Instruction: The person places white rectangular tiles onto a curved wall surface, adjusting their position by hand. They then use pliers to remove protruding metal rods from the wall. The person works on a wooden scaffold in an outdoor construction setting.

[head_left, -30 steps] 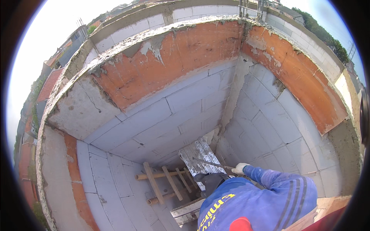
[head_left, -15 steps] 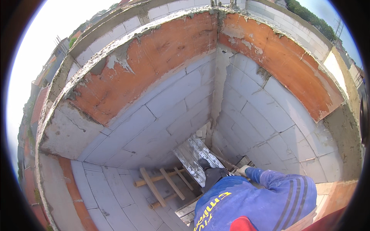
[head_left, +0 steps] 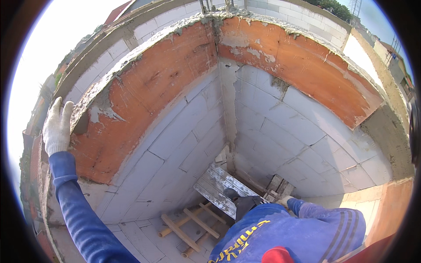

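My left hand (head_left: 58, 126), in a white knitted glove, reaches up at the far left. Its fingers are stretched out over the rough, mortar-covered top of the wall (head_left: 136, 49). Below that top edge runs an orange formwork board (head_left: 162, 83), smeared with cement. My right hand (head_left: 285, 201), also gloved, is low down beside stacked wooden pieces (head_left: 278, 187); my sleeve and body hide most of its fingers, so its grip cannot be made out. Beneath me a dark shoe (head_left: 231, 193) stands on a worn metal plank (head_left: 215, 186).
A second orange board (head_left: 298, 61) lines the right-hand wall, meeting the first at a concrete corner column (head_left: 228, 105). Pale block walls (head_left: 285, 118) drop below. Wooden slats on poles form a ladder-like frame (head_left: 193, 228) lower left. Steel bars (head_left: 203, 6) rise at the corner.
My left hand has come into view and onto the wall top at the left. The view has shifted, with the corner now further left. My right hand stays near the wooden pieces.
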A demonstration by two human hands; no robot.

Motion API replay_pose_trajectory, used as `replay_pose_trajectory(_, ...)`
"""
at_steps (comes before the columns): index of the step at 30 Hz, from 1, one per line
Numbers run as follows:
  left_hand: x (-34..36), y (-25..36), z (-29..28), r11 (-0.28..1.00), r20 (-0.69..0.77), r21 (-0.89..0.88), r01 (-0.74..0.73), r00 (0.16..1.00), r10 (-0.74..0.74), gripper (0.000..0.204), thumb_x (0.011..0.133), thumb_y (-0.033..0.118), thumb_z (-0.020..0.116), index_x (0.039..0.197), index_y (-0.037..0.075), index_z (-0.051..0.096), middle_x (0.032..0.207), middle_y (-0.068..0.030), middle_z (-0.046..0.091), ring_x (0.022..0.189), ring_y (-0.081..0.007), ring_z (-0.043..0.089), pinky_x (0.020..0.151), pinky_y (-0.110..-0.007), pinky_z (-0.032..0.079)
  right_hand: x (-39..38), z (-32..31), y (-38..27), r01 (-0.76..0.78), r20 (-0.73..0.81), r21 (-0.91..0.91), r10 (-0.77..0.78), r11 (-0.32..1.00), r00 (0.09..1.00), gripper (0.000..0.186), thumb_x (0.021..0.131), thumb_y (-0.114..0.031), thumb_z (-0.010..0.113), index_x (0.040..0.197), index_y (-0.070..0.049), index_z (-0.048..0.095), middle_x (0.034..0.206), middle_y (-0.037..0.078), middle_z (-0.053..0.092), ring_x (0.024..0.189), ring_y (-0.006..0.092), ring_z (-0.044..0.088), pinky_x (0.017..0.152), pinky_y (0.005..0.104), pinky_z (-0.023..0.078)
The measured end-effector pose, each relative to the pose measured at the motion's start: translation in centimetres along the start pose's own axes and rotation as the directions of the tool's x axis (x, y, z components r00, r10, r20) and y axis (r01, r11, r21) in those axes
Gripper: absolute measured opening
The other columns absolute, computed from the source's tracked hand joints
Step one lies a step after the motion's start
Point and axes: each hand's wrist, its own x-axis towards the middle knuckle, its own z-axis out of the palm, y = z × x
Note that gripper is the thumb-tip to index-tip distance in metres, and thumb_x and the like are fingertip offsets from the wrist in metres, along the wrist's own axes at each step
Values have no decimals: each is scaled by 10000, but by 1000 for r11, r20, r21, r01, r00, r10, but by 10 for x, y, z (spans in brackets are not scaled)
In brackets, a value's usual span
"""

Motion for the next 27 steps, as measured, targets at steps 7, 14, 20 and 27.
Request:
replay_pose_trajectory(7,44,-57,83,952,420,-253,172,906,-52,594,1078,527,527,1487,109,632,1530,-144,642,1407,-360,593,1191,-401,410,72,19,83,69,87,-247,-48,967,995,697,1000,-648,579,1382,-83,718,1355,179,736,1149,330,740,957,427,593)
replay_pose_trajectory(14,50,-71,88,873,421,-396,285,901,-103,516,1080,441,567,1411,64,688,1353,-148,729,1254,-230,660,1119,-346,438,34,23,37,-176,59,128,169,976,984,532,1030,-350,640,1448,-21,659,1426,187,680,1190,341,732,819,499,705)
replay_pose_trajectory(20,52,-103,106,665,478,-580,471,857,-191,634,1095,536,569,1445,16,667,1371,-127,714,1269,-189,632,1124,-345,436,7,-2,-15,-198,55,148,191,969,980,572,1034,-402,617,1443,-4,655,1374,185,701,1135,348,747,820,483,709)
replay_pose_trajectory(27,43,-82,93,746,416,-537,394,893,-172,568,1086,449,629,1444,9,665,1350,-104,713,1203,-174,658,1061,-326,486,97,-10,-2,170,25,-385,-174,907,984,557,1039,-477,545,1383,-72,713,1264,260,746,1165,404,742,982,473,609)
